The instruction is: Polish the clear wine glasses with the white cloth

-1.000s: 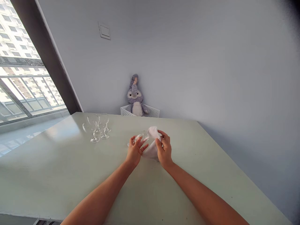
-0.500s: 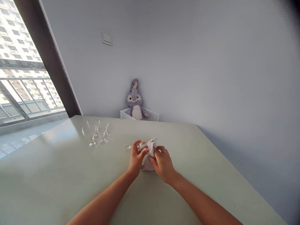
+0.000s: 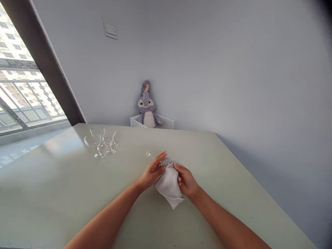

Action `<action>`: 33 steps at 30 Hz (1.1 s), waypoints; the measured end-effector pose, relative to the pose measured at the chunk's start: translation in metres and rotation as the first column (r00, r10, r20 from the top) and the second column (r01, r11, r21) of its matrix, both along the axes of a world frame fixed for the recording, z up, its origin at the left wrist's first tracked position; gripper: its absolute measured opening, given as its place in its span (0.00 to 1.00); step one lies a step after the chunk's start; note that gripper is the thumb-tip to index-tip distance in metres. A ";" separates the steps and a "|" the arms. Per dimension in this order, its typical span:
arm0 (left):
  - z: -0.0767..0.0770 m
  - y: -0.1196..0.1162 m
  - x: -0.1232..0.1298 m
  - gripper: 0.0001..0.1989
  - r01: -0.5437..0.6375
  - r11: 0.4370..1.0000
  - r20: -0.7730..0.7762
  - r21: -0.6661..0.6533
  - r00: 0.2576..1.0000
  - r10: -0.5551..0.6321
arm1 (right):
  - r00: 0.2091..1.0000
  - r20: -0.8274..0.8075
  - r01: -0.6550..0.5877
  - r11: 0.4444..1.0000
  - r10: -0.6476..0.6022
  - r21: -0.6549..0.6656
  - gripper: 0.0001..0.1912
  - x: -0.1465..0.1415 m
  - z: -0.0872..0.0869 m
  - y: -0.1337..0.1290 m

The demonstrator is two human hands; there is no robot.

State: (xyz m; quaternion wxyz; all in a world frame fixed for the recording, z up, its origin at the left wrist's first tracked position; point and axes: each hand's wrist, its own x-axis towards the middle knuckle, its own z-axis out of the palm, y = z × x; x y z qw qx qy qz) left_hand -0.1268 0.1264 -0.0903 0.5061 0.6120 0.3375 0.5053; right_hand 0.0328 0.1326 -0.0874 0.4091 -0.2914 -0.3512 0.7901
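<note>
Over the bench (image 3: 77, 197), the stemmed glass (image 3: 148, 154) sits in the nearer left hand (image 3: 151, 173), its long axis slanting from a foot beyond the fingers rightward into the pale grey cloth (image 3: 168, 183) pinched by the right hand (image 3: 187, 180), bowl mostly hidden.

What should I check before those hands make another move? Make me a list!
1. Right hand gripping the white cloth: ok.
2. Left hand holding the glass firmly: cannot tell, its fingers hide the grip.
3. Whole glass in plain sight: not ok, the left hand covers part.
4. Other glasses standing upright: ok.
5. Hands well apart from those other glasses: ok.
6. Plush toy away from the hands: ok.
</note>
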 end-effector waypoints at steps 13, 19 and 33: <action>0.024 -0.009 -0.008 0.23 0.064 0.998 -0.187 -0.025 0.980 -0.068 | 0.962 0.271 -0.048 0.960 -0.030 0.277 0.19 0.007 0.006 -0.008; 0.026 -0.010 -0.006 0.26 -0.054 0.983 -0.168 -0.175 0.986 0.025 | 0.931 0.360 -0.109 0.901 -0.056 0.420 0.15 0.001 -0.001 -0.018; 0.022 -0.008 -0.007 0.24 -0.001 0.992 -0.253 -0.129 0.967 -0.032 | 0.887 0.423 -0.063 0.856 -0.188 0.512 0.11 -0.001 0.001 -0.022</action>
